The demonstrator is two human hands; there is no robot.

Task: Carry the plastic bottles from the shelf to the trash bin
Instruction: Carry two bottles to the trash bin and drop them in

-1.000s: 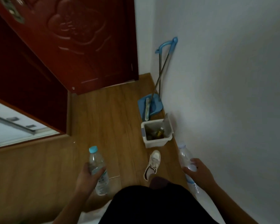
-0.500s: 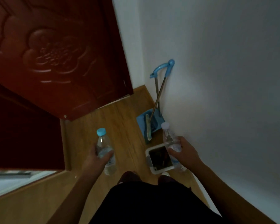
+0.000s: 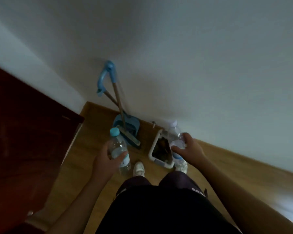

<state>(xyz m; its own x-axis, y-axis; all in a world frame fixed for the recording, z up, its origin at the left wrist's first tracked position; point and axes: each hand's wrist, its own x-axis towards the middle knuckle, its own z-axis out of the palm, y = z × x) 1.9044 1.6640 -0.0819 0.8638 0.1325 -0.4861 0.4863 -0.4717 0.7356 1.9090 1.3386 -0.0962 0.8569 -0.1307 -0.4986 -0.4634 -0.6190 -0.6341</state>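
Gripping white-capped bottle point(image 3: 173, 135) round mid-body in right hand point(image 3: 189, 149), fingers curled tight on it, cap pointing away from body, long axis near upright with slight lean toward wall point(image 3: 201, 65). Hovering over right edge of open white trash bin point(image 3: 151, 152), bin mouth just left of and below right hand; probably needs only a small shift left, then letting go. Gripping blue-capped bottle point(image 3: 117, 146) same way in left hand point(image 3: 103, 159), thumb across label, cap up, base toward floor point(image 3: 85, 166). Held well left of bin, so judged the farther of the two, right hand nearer and likely first to drop. Ahead of left hand and beside bin: blue dustpan point(image 3: 131, 125) with broom point(image 3: 118, 102) leaning on wall, outside drop path but close to any sideways swing from left hand. White shoe point(image 3: 138, 168) just below and right of left-hand bottle, near bin's closest corner. Something dark already inside bin, cannot tell what. Dark red door point(image 3: 24, 141) far left of left hand, well apart. Risk, as a guess: narrow bin mouth versus long bottle, possible catch on rim if released crosswise; safer end-first.
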